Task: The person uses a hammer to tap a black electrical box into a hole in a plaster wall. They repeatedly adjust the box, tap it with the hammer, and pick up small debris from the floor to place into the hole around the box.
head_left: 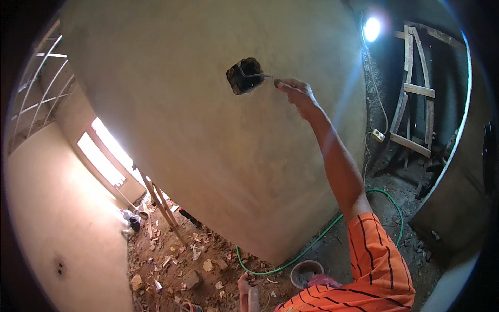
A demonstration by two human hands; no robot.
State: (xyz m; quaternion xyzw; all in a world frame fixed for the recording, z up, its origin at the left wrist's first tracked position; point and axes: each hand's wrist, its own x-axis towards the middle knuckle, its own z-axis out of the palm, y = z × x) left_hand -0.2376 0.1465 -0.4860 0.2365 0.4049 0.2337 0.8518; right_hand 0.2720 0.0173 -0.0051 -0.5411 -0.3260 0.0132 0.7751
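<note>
My right arm, in an orange sleeve with dark stripes, reaches up to the plastered wall (208, 135). My right hand (299, 95) is closed around the dark handle of a trowel-like tool (264, 76) with a thin, bent metal shank. The tool's far end reaches into a rough, dark square hole (251, 66) in the wall, where its tip is hard to make out. Low in the view, my left hand (243, 284) is partly visible beside a pale, tube-shaped thing (253, 299). Its fingers are too small and covered to show whether they grip that thing.
Rubble (192, 281) covers the floor at left, with wooden poles (161, 205) leaning above it. A green hose (312, 244) curves past the wall's foot near a round bucket (305, 271). At right are a wooden ladder (416, 91), a bright lamp (371, 29) and a socket on a cable (378, 135).
</note>
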